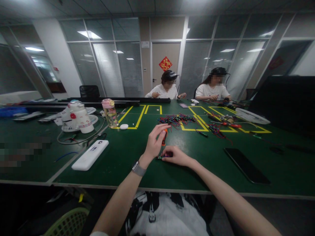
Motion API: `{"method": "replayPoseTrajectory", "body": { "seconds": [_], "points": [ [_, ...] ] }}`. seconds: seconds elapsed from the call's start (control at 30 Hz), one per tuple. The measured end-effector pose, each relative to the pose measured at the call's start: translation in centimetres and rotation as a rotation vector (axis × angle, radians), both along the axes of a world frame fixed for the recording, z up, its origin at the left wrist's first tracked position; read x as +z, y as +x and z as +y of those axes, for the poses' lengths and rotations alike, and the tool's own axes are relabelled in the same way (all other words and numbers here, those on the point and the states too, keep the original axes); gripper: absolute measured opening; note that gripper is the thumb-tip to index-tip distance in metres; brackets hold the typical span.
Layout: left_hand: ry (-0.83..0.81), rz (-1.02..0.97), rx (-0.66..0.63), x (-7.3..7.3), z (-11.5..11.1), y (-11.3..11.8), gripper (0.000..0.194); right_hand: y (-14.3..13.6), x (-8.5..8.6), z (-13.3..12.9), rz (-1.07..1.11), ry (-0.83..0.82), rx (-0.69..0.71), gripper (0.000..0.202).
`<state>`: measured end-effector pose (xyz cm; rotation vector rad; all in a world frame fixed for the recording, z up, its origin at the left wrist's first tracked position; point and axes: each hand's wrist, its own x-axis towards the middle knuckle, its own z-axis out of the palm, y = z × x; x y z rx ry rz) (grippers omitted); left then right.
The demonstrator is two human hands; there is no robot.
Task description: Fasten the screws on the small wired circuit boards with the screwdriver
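My left hand (155, 141) is closed round the orange handle of a screwdriver (164, 137), held upright with its thin shaft pointing down. Below the shaft, a small green circuit board (159, 158) with wires lies on the table top. My right hand (177, 155) rests low on the table, fingers pinched at the board's right end. Whether the screwdriver's tip touches the board cannot be made out. Just beyond my hands is a pile of small circuit boards with red and blue wires (176, 120).
A white power bank (90, 155) lies to the left, a black phone (246, 165) to the right. Farther left stand a pink-lidded bottle (110, 114) and a white robot-shaped object (82, 118). More wired boards (216, 130) lie right of the pile. Two people sit across the table.
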<state>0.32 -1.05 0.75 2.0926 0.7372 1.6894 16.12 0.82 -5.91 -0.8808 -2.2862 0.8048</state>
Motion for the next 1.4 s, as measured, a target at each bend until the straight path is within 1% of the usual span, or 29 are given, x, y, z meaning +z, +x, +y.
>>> {"method": "replayPoseTrajectory", "body": {
  "seconds": [0.2, 0.33, 0.4, 0.5, 0.57, 0.67, 0.83, 1.0, 1.07, 1.2, 1.27, 1.33, 1.4],
  "points": [
    [-0.035, -0.02, -0.037, -0.51, 0.28, 0.01, 0.031, 0.02, 0.03, -0.01, -0.001, -0.003, 0.004, 0.01],
    [-0.079, -0.047, -0.025, -0.65, 0.17, 0.08, 0.029, 0.05, 0.05, -0.05, -0.013, -0.002, 0.001, 0.01],
    [-0.046, -0.035, 0.015, -0.56, 0.09, 0.09, 0.025, 0.07, 0.02, -0.05, -0.013, 0.0, 0.003, 0.01],
    [0.036, -0.02, 0.132, -0.38, 0.06, 0.11, 0.015, 0.11, -0.06, -0.02, -0.006, -0.006, 0.006, 0.01],
    [0.066, -0.024, 0.183, -0.29, 0.06, 0.12, 0.011, 0.11, -0.12, 0.03, -0.001, -0.01, 0.008, 0.01],
    [0.055, -0.02, 0.164, -0.2, 0.01, 0.14, 0.01, 0.09, -0.18, 0.07, 0.004, -0.01, 0.012, 0.01],
    [0.002, -0.002, 0.049, -0.21, -0.14, 0.1, 0.029, 0.12, -0.17, 0.15, 0.006, -0.005, 0.012, 0.01],
    [-0.045, -0.017, -0.005, -0.38, -0.04, 0.11, 0.031, 0.31, -0.19, 0.32, -0.004, -0.033, 0.03, 0.016],
    [-0.04, -0.004, 0.004, -0.42, 0.02, 0.14, 0.029, 0.35, -0.23, 0.37, -0.002, -0.046, 0.035, 0.017],
    [0.066, 0.018, 0.135, -0.45, 0.17, 0.12, 0.019, 0.39, -0.37, 0.44, -0.001, -0.063, 0.03, 0.017],
    [0.108, 0.012, 0.177, -0.45, 0.2, 0.08, 0.018, 0.41, -0.42, 0.47, -0.002, -0.062, 0.032, 0.018],
    [0.117, 0.015, 0.17, -0.4, 0.14, 0.05, 0.017, 0.42, -0.41, 0.48, -0.007, -0.054, 0.039, 0.018],
    [0.102, 0.026, 0.136, -0.32, 0.0, 0.04, 0.015, 0.41, -0.36, 0.47, -0.01, -0.044, 0.042, 0.016]
  ]
}}
